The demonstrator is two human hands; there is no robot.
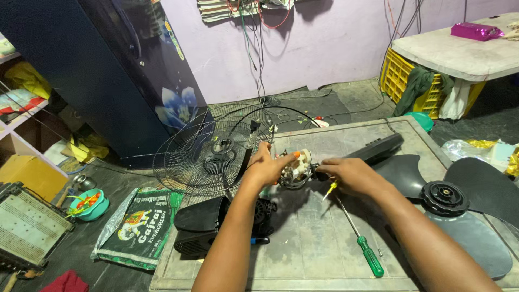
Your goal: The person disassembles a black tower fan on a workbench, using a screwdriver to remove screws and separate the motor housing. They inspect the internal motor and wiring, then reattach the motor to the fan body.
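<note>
- Motor point(294, 170) is held above the slab point(303, 238), between both hands; fan blade point(459, 211) lies to the right
- Left hand point(265, 167) is closed round the motor's left side, fingers curled over the top
- Right hand point(351, 176) is closed on the shaft end; a small yellow tool point(330, 188) is pinched beneath
- Motor is best kept steady by the left hand; green screwdriver point(362, 243) lies within reach; grille point(211, 154) sits clear behind

You get even, fairly bright indoor light; soft shadows fall under your forearms on the counter point(324, 238), edges bow slightly, focus stays sharp.
</note>
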